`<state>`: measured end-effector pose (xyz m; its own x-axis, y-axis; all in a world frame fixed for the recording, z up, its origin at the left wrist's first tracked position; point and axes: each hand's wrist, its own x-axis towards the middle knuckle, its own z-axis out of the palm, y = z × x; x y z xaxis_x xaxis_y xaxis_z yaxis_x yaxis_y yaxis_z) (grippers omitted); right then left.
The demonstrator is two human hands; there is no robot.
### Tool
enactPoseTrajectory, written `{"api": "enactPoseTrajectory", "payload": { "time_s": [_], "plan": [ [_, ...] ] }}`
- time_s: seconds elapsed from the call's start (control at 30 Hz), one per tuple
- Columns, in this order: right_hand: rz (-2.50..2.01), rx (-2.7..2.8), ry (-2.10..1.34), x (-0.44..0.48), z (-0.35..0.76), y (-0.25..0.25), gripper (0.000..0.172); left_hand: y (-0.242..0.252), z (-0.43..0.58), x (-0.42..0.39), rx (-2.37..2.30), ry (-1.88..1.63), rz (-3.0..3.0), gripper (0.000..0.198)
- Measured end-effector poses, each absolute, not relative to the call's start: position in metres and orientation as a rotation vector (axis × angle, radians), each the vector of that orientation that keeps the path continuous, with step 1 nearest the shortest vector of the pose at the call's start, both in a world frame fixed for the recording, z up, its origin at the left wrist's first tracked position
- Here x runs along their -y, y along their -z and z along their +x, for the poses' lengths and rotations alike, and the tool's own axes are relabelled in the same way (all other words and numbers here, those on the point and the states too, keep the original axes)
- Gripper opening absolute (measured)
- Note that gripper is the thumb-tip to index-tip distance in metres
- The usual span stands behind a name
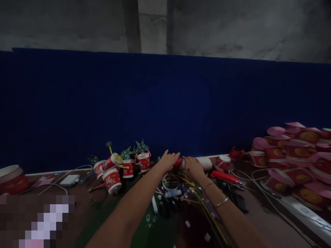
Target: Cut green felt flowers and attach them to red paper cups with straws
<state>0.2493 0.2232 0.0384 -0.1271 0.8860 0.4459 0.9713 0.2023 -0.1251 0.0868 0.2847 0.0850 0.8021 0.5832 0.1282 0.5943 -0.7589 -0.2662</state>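
Note:
Both my hands meet at a stack of red paper cups (177, 163) lying on its side near the back of the table. My left hand (169, 160) has its fingers over the left end of the stack. On the right part, by the white rims, rests my right hand (192, 167), its fingers curved over the cups. Just right of it lies a roll of white cord or stacked white rims (205, 163). Below the hands are a roll of clear tape (170, 182) and a glue stick (173, 193).
Decorated red cups (112, 179) with green paper figures stand left of centre. Many red and pink pieces (300, 155) are piled at the right. A red-handled cutter (225, 177), cables and a white charger (69, 180) lie around. Behind rises a blue panel (165, 103).

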Motion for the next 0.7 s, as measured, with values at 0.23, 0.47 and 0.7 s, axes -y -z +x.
{"api": "enactPoseTrajectory", "payload": {
  "time_s": [0.23,0.47,0.7],
  "plan": [
    [-1.768,2.059,0.306,-0.219,0.250,-0.039,0.047,-0.081,0.084,-0.286,0.857,0.079,-2.729,0.081],
    [-1.704,2.064,0.316,-0.219,0.251,-0.037,0.049,-0.080,0.084,-0.290,0.842,0.070,-2.757,0.079],
    [-1.673,2.010,0.468,-0.223,0.250,-0.027,0.045,-0.084,0.078,-0.282,0.921,0.065,-2.753,0.078]
  ]
}}
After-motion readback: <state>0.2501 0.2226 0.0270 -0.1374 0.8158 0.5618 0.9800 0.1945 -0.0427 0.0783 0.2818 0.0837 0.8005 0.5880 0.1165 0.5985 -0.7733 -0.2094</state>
